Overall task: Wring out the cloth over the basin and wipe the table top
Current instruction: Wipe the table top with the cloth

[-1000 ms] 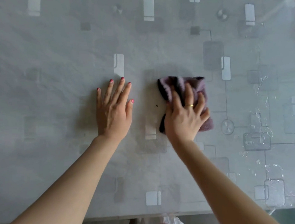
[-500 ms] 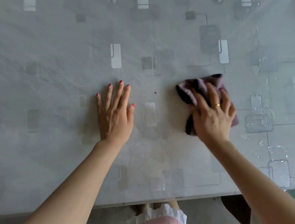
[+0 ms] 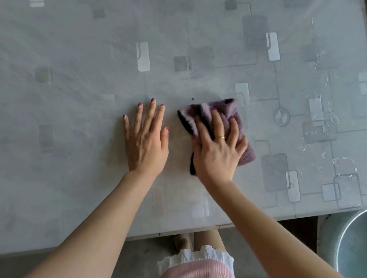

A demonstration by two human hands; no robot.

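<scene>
the cloth (image 3: 231, 114), a fluffy purple square with a dark edge, lies bunched on the counter (image 3: 68, 149) a little right of the middle, nearer the near edge than the far one. the right hand (image 3: 218, 149) lies flat on top of it, fingers (image 3: 219, 122) spread and only slightly bent, pressing it down rather than gripping it. the left hand (image 3: 146, 140) rests palm down on the bare counter just beside it, fingers straight and a little apart, holding nothing.

the cloth looks soft, light and limp; it folds on itself and would likely roll up if pushed from one edge. a broad flat palm over its middle seems the best hold for wiping, with the fingers pinning the far folds. the glossy patterned cover looks slick (streaks of water shine toward the right edge), so it should glide easily. the basin (image 3: 364, 242) sits below the near right corner.
</scene>
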